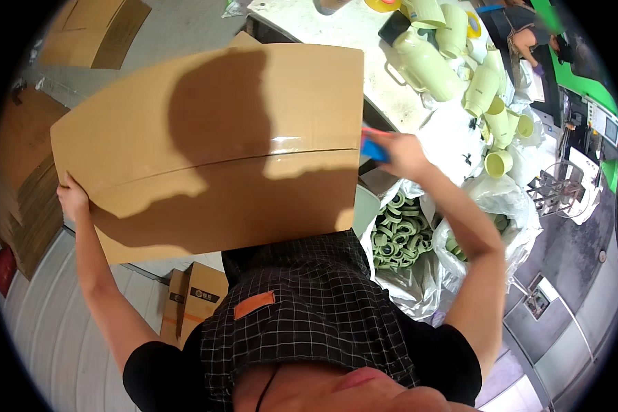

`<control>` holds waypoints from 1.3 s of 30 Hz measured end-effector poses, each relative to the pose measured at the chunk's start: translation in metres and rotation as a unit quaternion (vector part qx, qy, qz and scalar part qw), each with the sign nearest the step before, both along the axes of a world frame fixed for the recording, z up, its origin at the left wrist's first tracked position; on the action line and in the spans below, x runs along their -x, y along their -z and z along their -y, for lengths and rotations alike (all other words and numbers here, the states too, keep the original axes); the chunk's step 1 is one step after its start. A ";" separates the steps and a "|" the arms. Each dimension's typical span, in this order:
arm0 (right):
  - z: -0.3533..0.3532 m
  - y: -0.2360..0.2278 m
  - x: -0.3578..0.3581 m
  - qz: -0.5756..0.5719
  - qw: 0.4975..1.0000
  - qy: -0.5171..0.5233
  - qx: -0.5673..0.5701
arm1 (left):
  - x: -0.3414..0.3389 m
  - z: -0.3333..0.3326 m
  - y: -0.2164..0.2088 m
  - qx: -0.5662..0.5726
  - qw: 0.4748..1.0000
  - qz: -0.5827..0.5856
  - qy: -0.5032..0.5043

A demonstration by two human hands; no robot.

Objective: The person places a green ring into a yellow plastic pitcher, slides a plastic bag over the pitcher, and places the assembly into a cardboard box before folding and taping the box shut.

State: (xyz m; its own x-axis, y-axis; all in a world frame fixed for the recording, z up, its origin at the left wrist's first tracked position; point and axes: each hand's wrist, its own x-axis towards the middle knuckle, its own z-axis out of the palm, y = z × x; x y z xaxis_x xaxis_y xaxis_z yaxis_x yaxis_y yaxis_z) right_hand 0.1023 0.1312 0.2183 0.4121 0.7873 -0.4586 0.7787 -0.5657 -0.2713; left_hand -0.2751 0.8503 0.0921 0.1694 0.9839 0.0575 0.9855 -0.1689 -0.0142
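Note:
A large brown cardboard box stands in front of me, its closed flap seam running across the near face. Shiny clear tape lies over the seam toward the right end. My left hand grips the box's left edge, fingers wrapped behind it. At the right edge, my right hand is closed around a blue and red tool that looks like a tape dispenser. Part of that tool is hidden by the box edge and my fingers.
Pale green jugs crowd the white table at upper right. Below it, a plastic-lined container holds several green parts. Flattened cardboard is stacked at far left; smaller boxes stand below. Another person works at upper right.

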 end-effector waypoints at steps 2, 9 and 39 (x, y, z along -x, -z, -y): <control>-0.019 0.076 0.010 -0.006 0.992 -0.013 0.128 | -0.011 0.003 -0.003 0.051 0.996 -0.012 -0.076; 0.059 0.186 -0.084 0.125 0.964 0.229 -0.054 | 0.014 0.002 -0.011 0.039 0.996 0.025 -0.078; -0.078 -0.030 0.223 0.051 0.679 0.478 -0.555 | 0.288 0.247 -0.201 0.071 0.670 0.714 -0.190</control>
